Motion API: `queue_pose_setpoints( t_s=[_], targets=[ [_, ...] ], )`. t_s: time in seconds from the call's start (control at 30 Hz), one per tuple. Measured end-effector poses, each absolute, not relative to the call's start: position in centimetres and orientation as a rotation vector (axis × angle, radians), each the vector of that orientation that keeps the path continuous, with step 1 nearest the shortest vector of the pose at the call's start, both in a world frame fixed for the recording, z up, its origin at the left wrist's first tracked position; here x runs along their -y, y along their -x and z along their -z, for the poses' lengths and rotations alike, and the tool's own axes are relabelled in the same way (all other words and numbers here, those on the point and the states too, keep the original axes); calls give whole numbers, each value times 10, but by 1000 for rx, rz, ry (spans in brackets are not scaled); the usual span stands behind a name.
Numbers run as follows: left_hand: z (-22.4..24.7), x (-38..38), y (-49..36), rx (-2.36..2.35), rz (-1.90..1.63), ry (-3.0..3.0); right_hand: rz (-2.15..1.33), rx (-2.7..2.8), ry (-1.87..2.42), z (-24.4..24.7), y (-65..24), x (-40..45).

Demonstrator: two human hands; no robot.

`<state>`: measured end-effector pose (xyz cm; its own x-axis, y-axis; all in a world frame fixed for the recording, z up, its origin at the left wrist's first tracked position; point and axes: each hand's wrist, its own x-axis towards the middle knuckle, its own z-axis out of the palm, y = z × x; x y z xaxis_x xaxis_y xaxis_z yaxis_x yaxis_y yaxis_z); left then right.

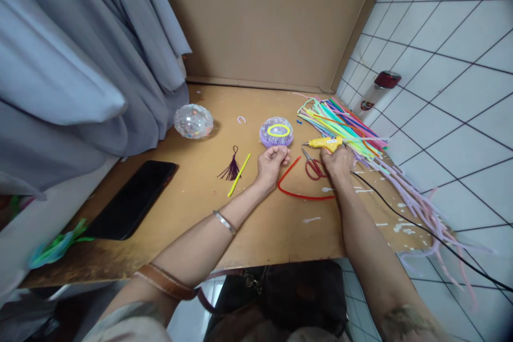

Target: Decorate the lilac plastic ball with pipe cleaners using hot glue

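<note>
My right hand is wrapped round the handle of a yellow hot glue gun, its nozzle pointing left. My left hand has its fingers pinched together at the near edge of a clear and purple ball, which has a yellow ring on top. What those fingers hold, if anything, is hidden. Between the hands lie red-handled scissors and a bent red pipe cleaner. Left of my left hand are a yellow pipe cleaner and a dark tassel.
A clear decorated ball stands at the back left, a black phone nearer. Colourful pipe cleaners pile up at the right, beside a red-lidded bottle. A black cord trails right. A grey curtain hangs left.
</note>
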<state>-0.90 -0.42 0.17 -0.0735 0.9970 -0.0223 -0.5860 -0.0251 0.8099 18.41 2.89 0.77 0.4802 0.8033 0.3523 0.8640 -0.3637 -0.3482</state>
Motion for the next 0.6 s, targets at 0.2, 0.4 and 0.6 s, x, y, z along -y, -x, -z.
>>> queue_pose_setpoints(
  t_s=[0.2, 0.4, 0.6],
  targets=[
    [0, 4, 9, -790, -1496, -699, 182, 1383, 2250, 0, -188, -32],
    [0, 5, 9, -790, -1486, -694, 211, 1293, 2172, -5, -184, -28],
    [1, 5, 8, -794, -1503, -706, 153, 1440, 1887, -18, -169, -21]
  ],
)
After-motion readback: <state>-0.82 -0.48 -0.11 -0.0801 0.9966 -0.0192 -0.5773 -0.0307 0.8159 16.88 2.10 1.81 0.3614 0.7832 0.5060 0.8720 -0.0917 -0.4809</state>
